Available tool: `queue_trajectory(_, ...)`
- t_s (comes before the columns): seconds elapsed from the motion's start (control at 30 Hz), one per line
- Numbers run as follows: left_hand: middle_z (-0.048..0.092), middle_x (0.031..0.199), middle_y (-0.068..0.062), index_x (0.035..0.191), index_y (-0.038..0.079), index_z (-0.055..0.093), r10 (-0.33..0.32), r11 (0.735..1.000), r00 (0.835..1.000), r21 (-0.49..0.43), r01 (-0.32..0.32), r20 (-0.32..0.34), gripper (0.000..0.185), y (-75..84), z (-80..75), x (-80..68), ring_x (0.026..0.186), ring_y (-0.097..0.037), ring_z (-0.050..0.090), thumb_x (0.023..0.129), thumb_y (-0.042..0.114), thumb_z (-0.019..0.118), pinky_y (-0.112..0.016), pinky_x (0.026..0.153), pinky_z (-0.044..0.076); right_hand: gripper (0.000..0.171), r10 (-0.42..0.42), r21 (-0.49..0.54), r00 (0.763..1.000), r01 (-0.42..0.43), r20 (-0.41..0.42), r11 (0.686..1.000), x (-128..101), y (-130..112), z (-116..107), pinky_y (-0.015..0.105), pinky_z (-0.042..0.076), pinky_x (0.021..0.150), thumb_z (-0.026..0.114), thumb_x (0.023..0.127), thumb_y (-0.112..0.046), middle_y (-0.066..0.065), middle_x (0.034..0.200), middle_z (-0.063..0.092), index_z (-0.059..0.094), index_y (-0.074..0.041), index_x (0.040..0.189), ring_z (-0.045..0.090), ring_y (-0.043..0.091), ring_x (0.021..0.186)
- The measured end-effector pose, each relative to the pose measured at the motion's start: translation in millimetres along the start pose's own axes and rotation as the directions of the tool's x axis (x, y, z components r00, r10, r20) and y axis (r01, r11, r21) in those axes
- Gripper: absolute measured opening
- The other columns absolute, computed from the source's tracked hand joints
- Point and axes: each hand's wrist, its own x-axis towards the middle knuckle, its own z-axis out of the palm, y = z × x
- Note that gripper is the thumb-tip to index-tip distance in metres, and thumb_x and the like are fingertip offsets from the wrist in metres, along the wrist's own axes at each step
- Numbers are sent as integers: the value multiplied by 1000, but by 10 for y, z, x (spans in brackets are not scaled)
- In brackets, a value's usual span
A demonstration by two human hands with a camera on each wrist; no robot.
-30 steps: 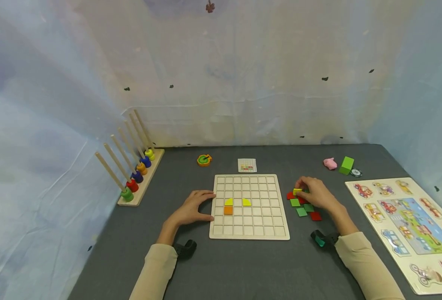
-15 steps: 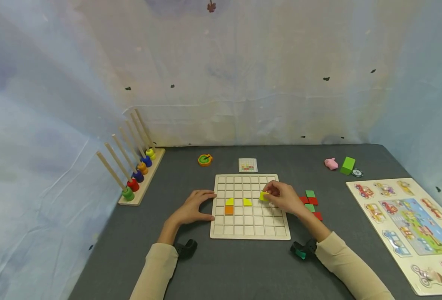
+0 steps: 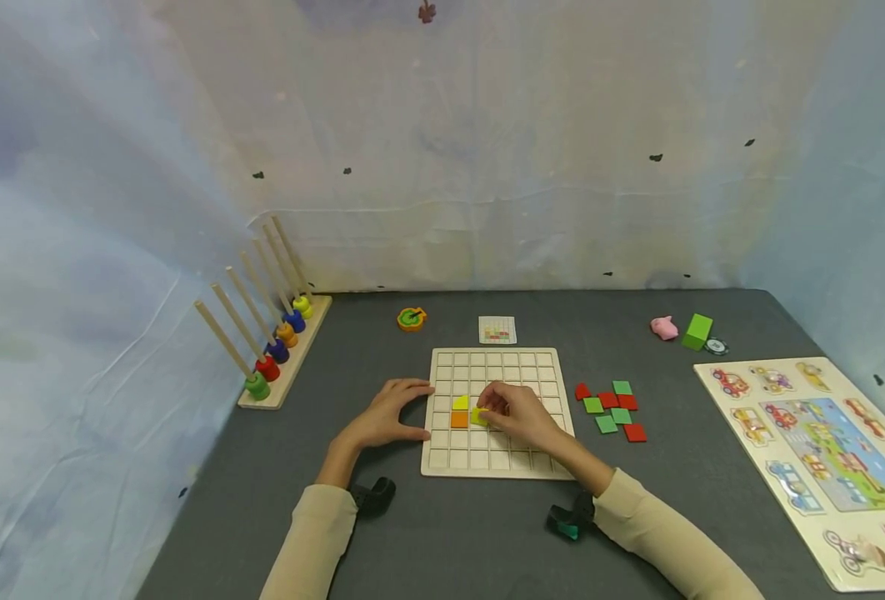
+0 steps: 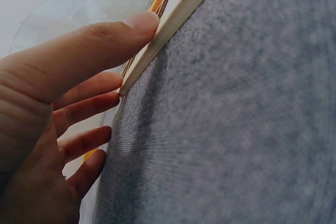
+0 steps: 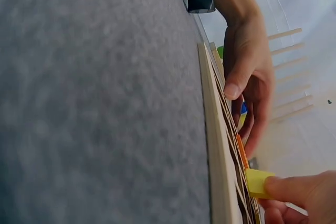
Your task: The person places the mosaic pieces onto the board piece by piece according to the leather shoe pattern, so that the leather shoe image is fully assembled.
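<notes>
The right hand (image 3: 521, 414) pinches a yellow tile (image 3: 478, 416) between fingertips and thumb and holds it low over the wooden grid board (image 3: 497, 456), which lies at the middle of the tabletop (image 3: 487, 542) towards its near edge. From the right wrist view the tile (image 5: 258, 183) sits at the fingertips just above the board's surface; whether it already touches a cell I cannot tell. It hangs right beside an orange tile (image 3: 457, 420) seated in the board, with another yellow tile (image 3: 460, 403) in the cell just behind that one. The left hand (image 3: 386, 414) holds nothing: its fingers lie straight and relaxed against the board's left edge, the thumb (image 4: 105, 40) pressed to the rim, steadying it.

As far as the pictures show, the filling is at an early stage. Two tiles are plainly seated; any others under the right hand are hidden, and nearly all cells stand bare. A loose pile of red and green tiles (image 3: 612, 407) waits on the tabletop just off the board's right edge. A small pattern card (image 3: 497, 330) lies just behind the board's far edge.

Towards the left edge stands a peg rack with coloured rings (image 3: 273, 354); along the right edge lies a vehicle puzzle (image 3: 817, 454).
</notes>
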Motion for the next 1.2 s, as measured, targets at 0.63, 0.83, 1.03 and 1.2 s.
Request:
queue_trajectory(0.63,40,142,-4,136,14,49,12,1000,1000,-9,-12,2,74,-4,2,-3,129,-27,29,73,40,78,-52,104,26,10,-137,-164,990,134,-8,977,-27,-13,-36,21,45,60,73,80,-9,1,86,65,72,-9,90,53,7,68)
queue_trajectory(0.83,39,142,-4,137,14,49,18,1000,1000,-16,-18,6,74,0,4,-3,129,-27,28,73,39,79,-52,104,26,13,-173,-120,985,170,-17,978,-73,126,-340,22,44,57,70,82,-5,2,83,65,71,-6,95,52,7,66)
queue_trajectory(1.03,40,142,-5,137,14,49,23,1000,1000,-16,-23,0,75,-1,7,2,128,-27,29,73,39,79,-52,103,27,13,-192,-140,980,185,-42,973,-227,374,-725,22,43,55,70,81,-2,-1,80,63,70,-5,94,50,4,63)
queue_trajectory(1.2,40,142,-5,137,14,48,13,1000,1000,-17,-13,1,75,4,-1,-3,129,-27,29,73,39,79,-52,103,27,13,-113,-160,992,102,-62,982,-399,562,-972,23,43,55,69,82,-4,-1,82,63,70,-5,95,50,4,64)
